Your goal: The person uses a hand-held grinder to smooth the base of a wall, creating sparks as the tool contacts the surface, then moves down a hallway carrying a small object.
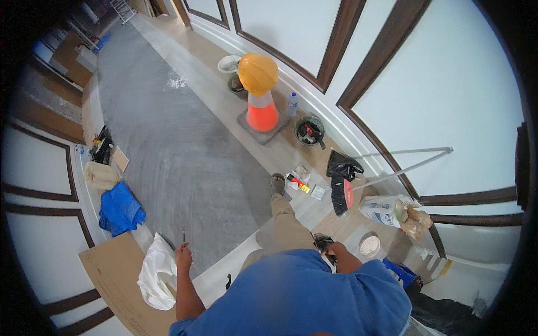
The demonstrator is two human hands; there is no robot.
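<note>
My left hand [183, 257] is closed round a thin, dark, pen-like tool [184, 234] that points away from me over the grey floor; its exact kind is too small to make out. Beside that forearm lies a white plastic bag [157, 274]. On my other side, my right hand [336, 251] reaches down at a dark shoe [323, 242], its fingers partly hidden, so I cannot tell whether it holds anything. A white bowl of pale powder or paste [370, 245] stands to the right of it.
Ahead, a traffic cone [262, 117] wears a yellow hard hat [258, 74], near a bucket of tools [309, 131] and a water bottle [292, 104]. Black plastic bags [343, 167] and a white sack [381, 210] lie right. Left are cardboard [112, 274], blue cloth [120, 208] and a jerrycan [101, 175].
</note>
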